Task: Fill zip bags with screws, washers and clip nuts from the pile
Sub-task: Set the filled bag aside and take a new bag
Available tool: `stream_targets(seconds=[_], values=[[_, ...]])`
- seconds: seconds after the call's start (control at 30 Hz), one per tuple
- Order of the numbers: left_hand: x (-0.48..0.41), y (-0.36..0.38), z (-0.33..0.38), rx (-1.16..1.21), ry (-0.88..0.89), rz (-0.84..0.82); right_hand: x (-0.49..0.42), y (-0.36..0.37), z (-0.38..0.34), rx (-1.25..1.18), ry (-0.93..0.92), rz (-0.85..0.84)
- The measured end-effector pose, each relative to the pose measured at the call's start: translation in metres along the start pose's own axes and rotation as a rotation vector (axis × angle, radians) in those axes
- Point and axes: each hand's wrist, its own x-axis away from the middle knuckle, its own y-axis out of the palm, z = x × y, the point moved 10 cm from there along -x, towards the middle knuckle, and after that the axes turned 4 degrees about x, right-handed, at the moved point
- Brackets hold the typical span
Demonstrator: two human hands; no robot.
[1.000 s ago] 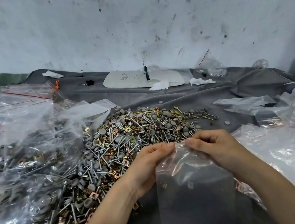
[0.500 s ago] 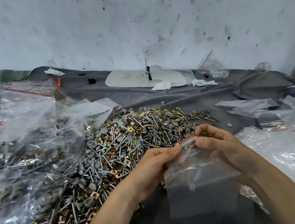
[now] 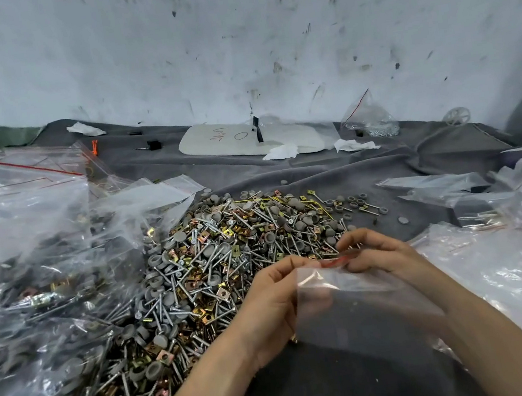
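Note:
A clear zip bag (image 3: pixel 362 304) with a red strip along its mouth hangs between my hands just in front of the pile. My left hand (image 3: pixel 274 300) pinches the bag's top left corner. My right hand (image 3: pixel 375 255) pinches the red strip at the top right. The bag looks empty. The pile (image 3: pixel 215 264) of long screws, grey washers and gold and copper clip nuts spreads over the grey cloth, left of and beyond my hands.
Filled zip bags (image 3: pixel 29 280) are heaped at the left. Empty clear bags (image 3: pixel 513 263) lie at the right. At the back, against the stained wall, sit a white board (image 3: pixel 231 141), tissues (image 3: pixel 283 151) and a small bag of screws (image 3: pixel 369 122). Grey cloth (image 3: pixel 330 389) covers the surface.
The bag and both hands have risen and moved slightly forward toward the pile. My fingers have shifted along the bag's mouth, so the red strip now shows.

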Motion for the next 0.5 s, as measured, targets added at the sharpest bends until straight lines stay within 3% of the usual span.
stream_targets(seconds=[0.3,0.43,0.5], values=[[-0.005,-0.004,-0.004,0.084,-0.032,0.029,-0.002,-0.002,0.004,0.072,-0.029,0.015],[-0.002,0.007,-0.011,0.051,-0.082,-0.07,-0.004,0.0,0.009,-0.048,-0.06,0.03],[-0.002,0.012,-0.007,0.057,-0.056,-0.117,-0.009,-0.016,0.003,-0.06,-0.112,0.12]])
